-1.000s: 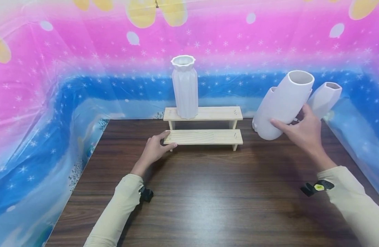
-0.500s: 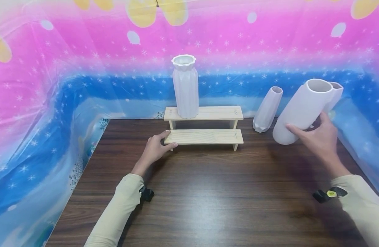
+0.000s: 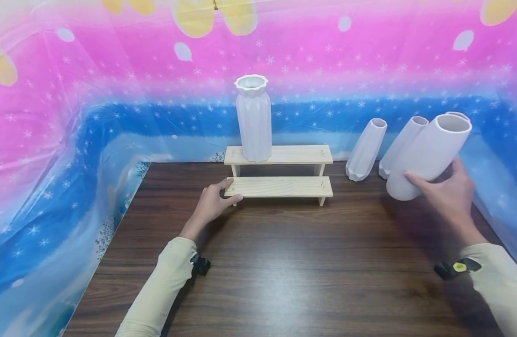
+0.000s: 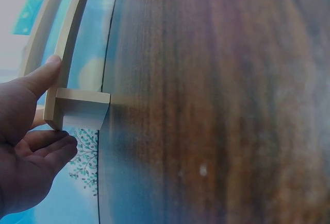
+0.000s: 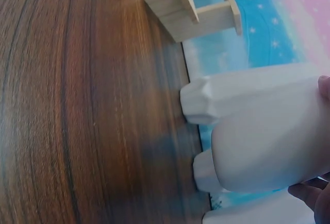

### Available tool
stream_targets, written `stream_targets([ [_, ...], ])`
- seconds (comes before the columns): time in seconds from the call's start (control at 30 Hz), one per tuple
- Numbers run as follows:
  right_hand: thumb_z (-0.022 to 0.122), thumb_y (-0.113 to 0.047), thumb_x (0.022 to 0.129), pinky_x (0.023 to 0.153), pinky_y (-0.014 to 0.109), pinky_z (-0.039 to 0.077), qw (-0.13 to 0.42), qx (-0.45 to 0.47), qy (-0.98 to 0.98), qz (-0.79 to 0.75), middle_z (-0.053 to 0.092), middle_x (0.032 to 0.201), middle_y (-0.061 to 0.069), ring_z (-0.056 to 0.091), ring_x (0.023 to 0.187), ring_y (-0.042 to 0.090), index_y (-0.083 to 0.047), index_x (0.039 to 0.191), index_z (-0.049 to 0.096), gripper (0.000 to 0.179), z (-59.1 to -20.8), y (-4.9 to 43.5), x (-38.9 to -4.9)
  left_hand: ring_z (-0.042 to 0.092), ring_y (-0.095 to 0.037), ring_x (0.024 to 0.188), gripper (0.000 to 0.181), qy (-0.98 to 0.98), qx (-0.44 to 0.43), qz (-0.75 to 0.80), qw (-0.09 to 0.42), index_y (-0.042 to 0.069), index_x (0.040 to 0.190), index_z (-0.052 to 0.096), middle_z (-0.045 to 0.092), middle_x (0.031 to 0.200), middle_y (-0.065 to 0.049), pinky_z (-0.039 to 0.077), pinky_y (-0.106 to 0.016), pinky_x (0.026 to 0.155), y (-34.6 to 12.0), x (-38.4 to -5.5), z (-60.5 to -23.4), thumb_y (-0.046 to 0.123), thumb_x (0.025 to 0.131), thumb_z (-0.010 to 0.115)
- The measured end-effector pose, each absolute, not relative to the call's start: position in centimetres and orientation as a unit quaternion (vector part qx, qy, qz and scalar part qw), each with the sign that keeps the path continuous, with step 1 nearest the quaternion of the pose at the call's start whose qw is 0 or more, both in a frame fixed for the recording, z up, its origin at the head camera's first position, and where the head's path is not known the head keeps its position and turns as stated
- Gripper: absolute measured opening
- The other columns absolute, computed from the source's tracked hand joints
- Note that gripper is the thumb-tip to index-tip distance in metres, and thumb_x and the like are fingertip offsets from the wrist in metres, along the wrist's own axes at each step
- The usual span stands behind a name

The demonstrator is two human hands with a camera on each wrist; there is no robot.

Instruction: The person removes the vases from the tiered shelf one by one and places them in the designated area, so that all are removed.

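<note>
My right hand (image 3: 452, 199) grips a smooth white vase (image 3: 429, 152) from its right side, with the thumb across the front. The vase leans to the right, and in the right wrist view its rounded base hangs off the tabletop. My left hand (image 3: 211, 204) pinches the left end of a two-step wooden stand (image 3: 279, 187) at its lower step. In the left wrist view the thumb (image 4: 47, 72) lies on top of the board and the fingertips curl beneath. A fluted white vase (image 3: 254, 124) with a wavy rim stands upright on the upper step, toward its left.
A slim faceted white vase (image 3: 365, 150) stands right of the stand. Another faceted vase (image 3: 403, 142) is partly behind the held one, and a further rim (image 3: 458, 113) shows behind that. The dark wooden table (image 3: 250, 262) is backed by a patterned cloth (image 3: 157, 93).
My right hand has carried the smooth vase right and slightly toward me, uncovering the slim vases it overlapped before. My left hand and the stand have stayed in place.
</note>
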State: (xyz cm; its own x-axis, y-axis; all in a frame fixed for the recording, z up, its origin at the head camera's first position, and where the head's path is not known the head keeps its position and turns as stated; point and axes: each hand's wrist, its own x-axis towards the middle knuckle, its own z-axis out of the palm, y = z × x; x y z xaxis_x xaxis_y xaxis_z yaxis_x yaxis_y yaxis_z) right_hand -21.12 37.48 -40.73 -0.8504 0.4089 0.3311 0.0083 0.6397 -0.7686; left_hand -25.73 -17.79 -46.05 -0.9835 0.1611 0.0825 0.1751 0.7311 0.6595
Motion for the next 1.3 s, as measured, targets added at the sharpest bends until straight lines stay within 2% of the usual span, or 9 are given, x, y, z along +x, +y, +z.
stream_targets([
  [0.07,0.089,-0.043,0.078,0.109,0.046,0.043,0.241,-0.130,-0.871,0.408,0.054,0.149,0.009,0.051,0.127,0.023,-0.029,0.153,0.043,0.089,-40.9,37.8,-21.1,0.037,-0.021,0.063,0.074,-0.930,-0.090,-0.356,0.010,0.008,0.153,0.049,0.043,0.159,-0.015,0.040,-0.037,0.067,-17.8,-25.8,-46.1,0.042,0.093,0.076],
  [0.27,0.089,-0.045,0.078,0.109,0.041,0.041,0.233,-0.162,-0.866,0.412,0.054,0.148,0.011,0.051,0.125,0.021,-0.025,0.154,0.043,0.091,-41.5,38.9,-21.2,0.030,-0.017,0.056,0.073,-0.929,-0.089,-0.358,0.007,0.010,0.153,0.049,0.043,0.159,-0.015,0.039,-0.036,0.062,-17.8,-25.8,-46.2,0.043,0.093,0.076],
  [0.47,0.086,-0.048,0.079,0.111,0.054,0.040,0.222,-0.183,-0.864,0.413,0.050,0.154,0.010,0.050,0.133,0.030,-0.025,0.156,0.038,0.094,-42.1,39.9,-21.2,0.027,-0.016,0.054,0.073,-0.928,-0.093,-0.360,0.010,0.009,0.153,0.048,0.043,0.159,-0.016,0.038,-0.035,0.061,-17.8,-25.8,-46.2,0.042,0.093,0.076],
  [0.63,0.087,-0.049,0.079,0.111,0.053,0.040,0.226,-0.199,-0.863,0.405,0.050,0.153,0.010,0.050,0.133,0.029,-0.024,0.157,0.038,0.095,-42.4,40.5,-21.2,0.024,-0.014,0.052,0.074,-0.928,-0.096,-0.360,0.012,0.009,0.153,0.048,0.043,0.158,-0.017,0.037,-0.035,0.060,-17.9,-25.9,-46.3,0.041,0.093,0.076],
  [1.0,0.085,-0.051,0.079,0.113,0.054,0.038,0.216,-0.220,-0.863,0.400,0.047,0.156,0.009,0.046,0.137,0.030,-0.023,0.158,0.036,0.098,-43.4,41.3,-21.0,0.027,-0.016,0.055,0.074,-0.927,-0.096,-0.362,0.013,0.009,0.153,0.048,0.043,0.158,-0.016,0.038,-0.036,0.062,-18.0,-25.8,-46.3,0.043,0.093,0.075],
  [1.13,0.085,-0.052,0.079,0.114,0.054,0.037,0.214,-0.225,-0.862,0.400,0.046,0.157,0.008,0.045,0.138,0.030,-0.023,0.158,0.035,0.098,-43.7,41.6,-20.9,0.031,-0.017,0.057,0.074,-0.928,-0.098,-0.360,0.017,0.008,0.153,0.048,0.044,0.158,-0.016,0.040,-0.037,0.068,-18.0,-25.8,-46.3,0.043,0.093,0.076],
  [1.3,0.084,-0.052,0.079,0.114,0.054,0.036,0.214,-0.230,-0.860,0.401,0.045,0.158,0.007,0.045,0.140,0.030,-0.023,0.159,0.034,0.098,-44.1,41.8,-20.8,0.031,-0.016,0.056,0.075,-0.928,-0.098,-0.359,0.016,0.008,0.153,0.048,0.043,0.158,-0.015,0.041,-0.037,0.069,-18.0,-25.8,-46.3,0.043,0.093,0.076],
])
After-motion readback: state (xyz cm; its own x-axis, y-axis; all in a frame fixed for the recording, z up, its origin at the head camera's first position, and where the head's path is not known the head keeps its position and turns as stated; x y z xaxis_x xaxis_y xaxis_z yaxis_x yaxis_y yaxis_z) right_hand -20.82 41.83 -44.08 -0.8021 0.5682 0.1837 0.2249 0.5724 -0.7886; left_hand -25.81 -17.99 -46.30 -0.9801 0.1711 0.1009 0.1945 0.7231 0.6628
